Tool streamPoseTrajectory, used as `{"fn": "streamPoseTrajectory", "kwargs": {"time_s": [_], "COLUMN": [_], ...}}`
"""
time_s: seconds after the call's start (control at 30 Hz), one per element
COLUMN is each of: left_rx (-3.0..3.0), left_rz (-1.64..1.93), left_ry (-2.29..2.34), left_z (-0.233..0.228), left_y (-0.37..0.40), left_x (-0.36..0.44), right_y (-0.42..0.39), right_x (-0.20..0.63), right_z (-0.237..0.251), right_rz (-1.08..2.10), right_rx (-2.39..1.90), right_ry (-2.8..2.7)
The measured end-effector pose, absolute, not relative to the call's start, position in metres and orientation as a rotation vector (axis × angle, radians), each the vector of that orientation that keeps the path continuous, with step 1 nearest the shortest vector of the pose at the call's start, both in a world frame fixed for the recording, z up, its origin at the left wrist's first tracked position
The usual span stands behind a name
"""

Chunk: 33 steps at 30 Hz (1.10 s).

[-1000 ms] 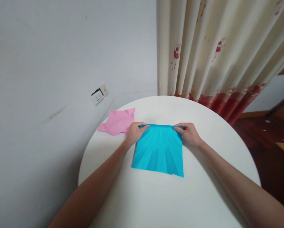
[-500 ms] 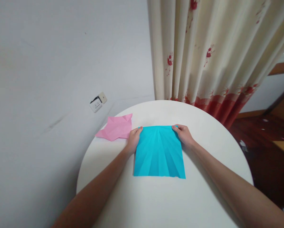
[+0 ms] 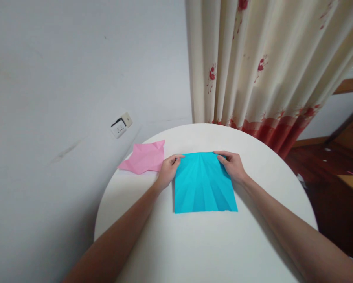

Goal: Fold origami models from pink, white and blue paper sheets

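Clearly the blue paper sheet lying flat on the round white surface is light, thin and limp, its fan of creases likely to fold again along those lines, so it is best held by its far corners. Left hand and right hand each pinch one of those corners, grip closed on the sheet. A pink folded paper lies just beyond the left hand.
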<state>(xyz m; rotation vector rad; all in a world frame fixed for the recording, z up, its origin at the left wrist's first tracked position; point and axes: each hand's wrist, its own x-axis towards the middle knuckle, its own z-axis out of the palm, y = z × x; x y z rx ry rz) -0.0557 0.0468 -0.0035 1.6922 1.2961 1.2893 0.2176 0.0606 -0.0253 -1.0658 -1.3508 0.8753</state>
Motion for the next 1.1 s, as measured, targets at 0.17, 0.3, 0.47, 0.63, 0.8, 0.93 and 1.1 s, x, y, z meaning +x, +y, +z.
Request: {"fn": "streamPoseTrajectory", "kwargs": {"time_s": [0.17, 0.3, 0.47, 0.63, 0.8, 0.93, 1.1], "left_rx": [1.540, 1.505, 1.524, 1.499, 1.455, 1.491, 1.530], "left_rz": [1.271, 1.287, 1.284, 1.295, 1.327, 1.321, 1.312], "left_ry": [1.231, 1.251, 1.295, 1.264, 1.258, 1.352, 1.462], "left_z": [-0.003, -0.001, 0.001, -0.002, -0.008, -0.012, -0.011], "left_y": [0.046, 0.046, 0.047, 0.047, 0.049, 0.052, 0.054], "left_x": [-0.054, -0.056, -0.057, -0.057, -0.059, -0.060, -0.059], "right_y": [0.058, 0.054, 0.055, 0.055, 0.054, 0.056, 0.059], "right_x": [0.224, 0.226, 0.227, 0.228, 0.231, 0.235, 0.234], "right_z": [-0.014, -0.007, -0.009, -0.010, -0.008, -0.010, -0.012], "right_rz": [0.853, 0.886, 1.024, 1.198, 1.322, 1.202, 1.139], "right_rx": [-1.092, -1.124, -1.100, -1.071, -0.993, -1.089, -1.127], "right_ry": [-1.404, -1.415, -1.345, -1.219, -1.161, -1.283, -1.323]}}
